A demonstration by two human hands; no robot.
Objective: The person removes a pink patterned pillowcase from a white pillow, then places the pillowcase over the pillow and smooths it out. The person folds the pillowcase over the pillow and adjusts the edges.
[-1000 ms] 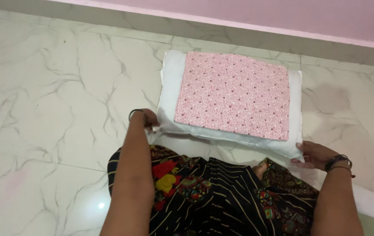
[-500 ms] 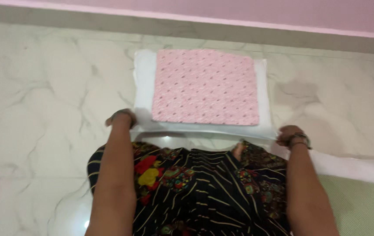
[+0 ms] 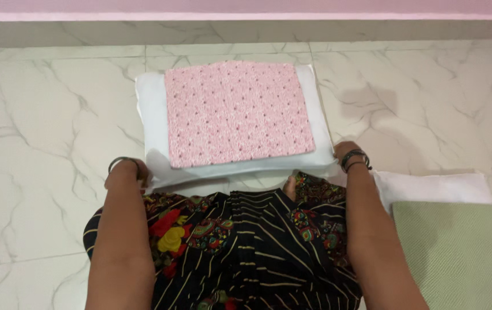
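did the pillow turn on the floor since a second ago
Yes. The pillow lay skewed to the pink wall then; now its far edge runs parallel to the wall, with the left hand and right hand at its near corners.

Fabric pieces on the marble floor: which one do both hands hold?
The white padded fabric topped by a pink dotted cloth; the left hand and right hand hold its near corners. The green quilted fabric lies untouched.
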